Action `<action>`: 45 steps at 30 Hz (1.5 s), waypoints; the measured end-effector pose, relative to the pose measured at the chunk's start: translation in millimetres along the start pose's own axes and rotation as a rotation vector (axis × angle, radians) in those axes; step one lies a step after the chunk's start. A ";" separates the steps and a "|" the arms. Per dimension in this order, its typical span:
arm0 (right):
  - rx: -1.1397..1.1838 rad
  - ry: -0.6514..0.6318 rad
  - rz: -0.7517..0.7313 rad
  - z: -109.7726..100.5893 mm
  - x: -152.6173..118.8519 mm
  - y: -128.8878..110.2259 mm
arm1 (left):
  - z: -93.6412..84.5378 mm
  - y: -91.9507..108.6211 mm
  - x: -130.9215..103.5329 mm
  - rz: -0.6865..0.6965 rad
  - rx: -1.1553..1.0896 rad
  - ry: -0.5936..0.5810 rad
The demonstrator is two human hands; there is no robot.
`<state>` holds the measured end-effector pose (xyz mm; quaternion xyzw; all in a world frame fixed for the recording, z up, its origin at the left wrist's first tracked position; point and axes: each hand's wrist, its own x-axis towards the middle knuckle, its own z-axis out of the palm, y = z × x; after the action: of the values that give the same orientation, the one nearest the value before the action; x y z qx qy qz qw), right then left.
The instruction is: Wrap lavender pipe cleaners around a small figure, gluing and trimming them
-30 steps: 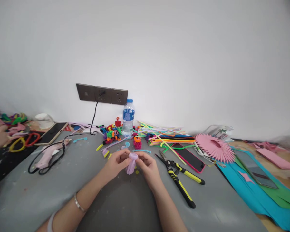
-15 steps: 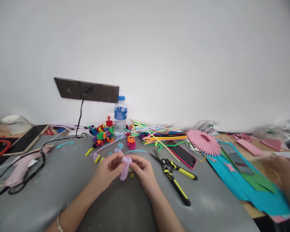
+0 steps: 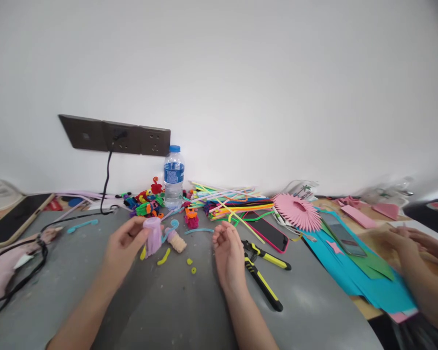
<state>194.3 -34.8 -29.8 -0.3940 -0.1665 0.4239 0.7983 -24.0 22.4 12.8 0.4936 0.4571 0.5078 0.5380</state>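
Observation:
My left hand (image 3: 126,243) pinches a light purple pipe-cleaner piece (image 3: 153,236), a fuzzy bundle with a rounded top, held upright over the grey table. My right hand (image 3: 228,253) is turned partly palm up, its fingers loosely curled, with nothing in it. Beside that hand lie cutters with yellow and black handles (image 3: 264,277), their blades hidden behind it. Between my hands rest a beige and purple fuzzy piece (image 3: 176,241), a yellow-green strip (image 3: 163,256) and two small yellow-green curls (image 3: 193,270). A light blue spiral (image 3: 174,224) sits just behind.
A water bottle (image 3: 174,177) stands by the wall among colourful pipe-cleaner figures (image 3: 146,201). Right of it lie pipe cleaners (image 3: 237,204), a phone (image 3: 272,236) and a pink pleated ring (image 3: 297,212). A corded pink glue gun (image 3: 5,272) lies left. Another person's hands (image 3: 412,243) are at right.
My hands have parted. The left moved left with the purple piece; the right let go and shifted right, its palm turning up. The view has swung slightly right.

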 end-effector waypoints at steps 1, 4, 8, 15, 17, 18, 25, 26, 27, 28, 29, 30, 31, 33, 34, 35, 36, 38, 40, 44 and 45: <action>0.007 0.005 0.028 0.1 0.7 -0.1 | -4.7 1.9 3.2 -0.002 -0.004 0.032; 0.003 -0.009 0.073 1.3 -0.5 0.5 | -17.1 4.8 11.2 0.003 -0.058 0.166; -0.019 -0.056 0.080 1.0 -2.8 1.4 | -27.0 3.9 17.9 0.016 -0.131 0.239; -0.092 -0.153 0.054 -5.5 -1.1 5.5 | -31.4 -2.0 22.0 -0.016 -0.219 0.265; -0.128 -0.192 0.032 -6.4 -1.6 6.6 | -31.5 -6.0 23.1 -0.032 -0.233 0.269; -0.147 -0.214 0.020 -6.3 -2.1 6.8 | -31.5 -8.1 23.5 -0.033 -0.229 0.261; -0.276 -0.246 -0.123 3.3 -9.0 4.3 | -29.2 -13.1 22.3 -0.023 -0.176 0.238; -0.286 -0.234 -0.130 4.1 -10.0 3.3 | -28.5 -12.0 21.6 -0.020 -0.178 0.233; -0.295 -0.217 -0.133 4.5 -10.7 1.9 | -27.8 -10.7 21.0 -0.019 -0.185 0.227; -0.304 -0.196 -0.140 4.4 -11.0 -0.1 | -27.1 -9.4 20.5 -0.020 -0.195 0.227; -0.317 -0.176 -0.148 4.0 -10.6 -2.9 | -26.5 -8.3 20.1 -0.021 -0.207 0.228; -0.337 -0.163 -0.159 3.5 -9.3 -6.7 | -26.0 -7.3 19.7 -0.021 -0.216 0.231; -0.365 -0.158 -0.175 3.3 -6.8 -11.5 | -25.5 -6.6 19.4 -0.020 -0.220 0.230; -0.451 -0.195 -0.222 4.5 2.8 -24.0 | -24.5 -5.4 18.8 -0.018 -0.219 0.223; -0.512 -0.225 -0.263 6.5 10.3 -31.4 | -23.9 -4.8 18.4 -0.019 -0.218 0.216; -0.599 -0.271 -0.303 9.4 19.5 -39.1 | -23.2 -4.2 17.9 -0.022 -0.219 0.208; -0.700 -0.322 -0.368 13.2 30.2 -46.6 | -22.4 -3.5 17.4 -0.025 -0.223 0.203; -0.993 -0.386 -0.532 22.7 54.7 -59.5 | -20.6 -2.4 16.4 -0.028 -0.236 0.194; -1.536 -0.467 -0.646 32.4 79.5 -67.6 | -19.1 -2.2 15.9 -0.020 -0.242 0.173; -2.061 -0.561 -0.606 45.2 115.4 -68.6 | -18.2 -4.9 16.2 0.007 -0.225 0.141; -2.095 -0.564 -0.592 46.6 120.8 -66.9 | -18.3 -5.7 16.4 0.009 -0.216 0.143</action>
<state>273.5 63.5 43.0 -0.7056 -0.7021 -0.0575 0.0765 -40.6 40.0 5.5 0.3974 0.4350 0.5903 0.5517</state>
